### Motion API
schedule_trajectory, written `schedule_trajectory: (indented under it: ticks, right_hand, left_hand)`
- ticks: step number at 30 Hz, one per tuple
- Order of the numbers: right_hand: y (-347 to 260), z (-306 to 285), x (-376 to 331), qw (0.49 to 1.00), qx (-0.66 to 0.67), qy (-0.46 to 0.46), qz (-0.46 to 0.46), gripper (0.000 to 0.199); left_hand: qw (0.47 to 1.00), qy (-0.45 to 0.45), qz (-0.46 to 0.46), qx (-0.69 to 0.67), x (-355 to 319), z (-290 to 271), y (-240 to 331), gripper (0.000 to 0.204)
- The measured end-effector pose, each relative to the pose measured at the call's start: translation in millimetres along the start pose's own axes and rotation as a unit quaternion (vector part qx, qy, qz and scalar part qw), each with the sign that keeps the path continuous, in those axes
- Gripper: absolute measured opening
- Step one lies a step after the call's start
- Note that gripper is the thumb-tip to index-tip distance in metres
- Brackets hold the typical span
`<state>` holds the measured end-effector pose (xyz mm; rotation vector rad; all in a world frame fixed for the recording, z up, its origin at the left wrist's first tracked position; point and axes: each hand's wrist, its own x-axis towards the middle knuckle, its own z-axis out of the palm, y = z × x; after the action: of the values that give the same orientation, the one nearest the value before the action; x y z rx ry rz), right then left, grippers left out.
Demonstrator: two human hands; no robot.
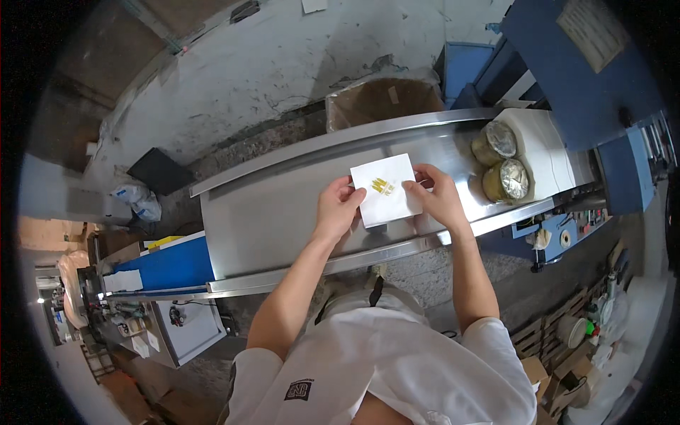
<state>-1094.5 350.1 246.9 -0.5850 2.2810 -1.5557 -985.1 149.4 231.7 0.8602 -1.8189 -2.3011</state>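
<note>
A white square card (388, 207) with a gold printed design in its middle is held up between my two hands, above a long metal table (269, 227). My left hand (341, 207) grips its left edge, thumb on the front and fingers behind. On the opposite edge, my right hand (438, 195) pinches it the same way. Fingertips behind the card are mostly hidden. To the right on the table stand two round tins, one (494, 144) behind the other (506, 180), both with shiny, foil-like tops.
Raised metal rims run along the table's far and near sides. A blue belt (173, 265) adjoins its left end; a blue machine (581, 78) rises at the right. Behind the table stands a lined cardboard box (382, 100). Wooden pallets (559, 322) and boxes lie at lower right.
</note>
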Motion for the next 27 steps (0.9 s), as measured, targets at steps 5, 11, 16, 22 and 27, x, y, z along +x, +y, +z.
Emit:
schedule_trajectory:
  ticks: [5, 11, 16, 22, 27]
  right_hand:
    - [2, 7, 0, 0.996, -0.071, 0.023, 0.050, 0.049]
    - [16, 30, 10, 0.993, -0.024, -0.055, 0.098, 0.051]
    - [27, 33, 7, 0.988, 0.064, -0.068, 0.123, 0.049]
    - [40, 27, 6, 0.977, 0.130, -0.054, 0.163, 0.045]
    - [47, 14, 4, 0.994, 0.076, 0.073, 0.022, 0.049]
  left_hand:
    - [0.997, 0.029, 0.019, 0.068, 17, -7, -21, 0.049]
    - [0.986, -0.043, -0.157, -0.042, 24, -8, -7, 0.048]
    - [0.974, -0.079, -0.173, -0.125, 21, -16, -6, 0.047]
    - [0.994, -0.076, -0.058, 0.051, 1, -9, 22, 0.047]
    - [0.988, -0.066, 0.047, 0.129, -5, 20, 4, 0.065]
